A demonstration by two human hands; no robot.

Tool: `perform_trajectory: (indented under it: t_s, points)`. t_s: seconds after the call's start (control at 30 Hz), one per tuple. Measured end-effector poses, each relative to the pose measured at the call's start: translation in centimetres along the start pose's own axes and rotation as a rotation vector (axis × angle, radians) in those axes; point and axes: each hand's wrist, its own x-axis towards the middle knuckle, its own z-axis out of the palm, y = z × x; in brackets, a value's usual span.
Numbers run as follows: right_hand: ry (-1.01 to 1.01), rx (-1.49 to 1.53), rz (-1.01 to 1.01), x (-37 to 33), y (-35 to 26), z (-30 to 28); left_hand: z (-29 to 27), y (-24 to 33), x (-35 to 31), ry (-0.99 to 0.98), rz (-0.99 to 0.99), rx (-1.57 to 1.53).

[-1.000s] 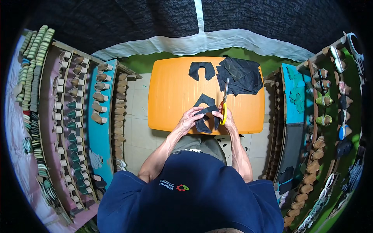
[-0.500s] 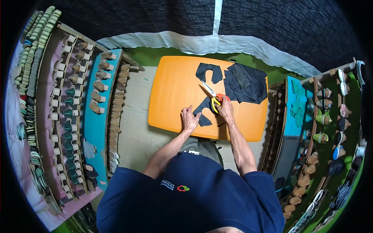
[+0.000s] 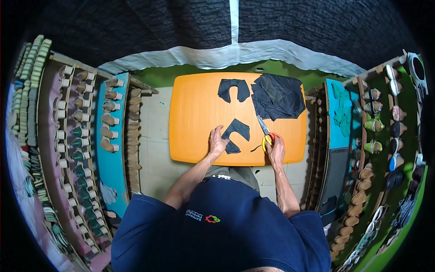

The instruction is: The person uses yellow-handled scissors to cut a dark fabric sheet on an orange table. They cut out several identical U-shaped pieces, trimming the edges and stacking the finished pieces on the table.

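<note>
On the orange table [image 3: 195, 113], a curved black U-shaped cut piece [image 3: 239, 127] lies at the near middle. My left hand [image 3: 218, 144] rests at its left edge, fingers spread and stretched, the thumb touching the piece. To the right, my right hand [image 3: 275, 150] is closed round the red and yellow handles of the scissors [image 3: 263, 128]. The blades point away and slightly left, short of the black stack. Farther off lies a second black U-shaped piece [image 3: 225, 90], untouched. A thin black scrap strip [image 3: 255, 148] lies just left of the scissor handles.
A stack of black sheet material [image 3: 281, 97] covers the table's far right corner. Racks of shoe lasts [image 3: 81, 116] stand on the left, and a rack with shoes and lasts [image 3: 374, 124] on the right. A dark curtain [image 3: 181, 27] hangs behind the table.
My right hand has drawn the scissors back and to the right, away from between the two cut pieces. My left hand stays at the near piece. The whole view has shifted slightly.
</note>
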Motion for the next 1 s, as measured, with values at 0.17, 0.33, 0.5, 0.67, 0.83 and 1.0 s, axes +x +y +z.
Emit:
perform_trajectory:
  t_s: [0.17, 0.33, 0.5, 0.67, 0.83, 1.0]
  points:
    - [-0.038, -0.079, 0.144, 0.3, -1.6, -0.8, -0.8, -0.9, 2.2, -0.278, -0.076, -0.291]
    - [0.028, -0.076, 0.162, 0.2, -1.7, -0.9, -2.3, -1.1, 3.8, -0.342, -0.041, -0.307]
    - [-0.041, -0.088, 0.258, 0.6, -2.6, -1.6, -4.6, 0.1, 5.2, -0.367, 0.131, -0.255]
    - [0.038, 0.142, 0.071, 2.2, -5.6, -2.2, -8.0, 3.4, 6.8, -0.617, 0.075, -0.140]
    - [-0.209, 0.301, -0.341, 5.7, -10.8, -0.1, -8.1, 3.4, 8.7, -0.736, 0.220, -0.207]
    - [-0.672, 0.466, -0.026, 9.5, -10.6, 3.1, -9.0, 3.9, 11.0, -0.781, 0.037, -0.268]
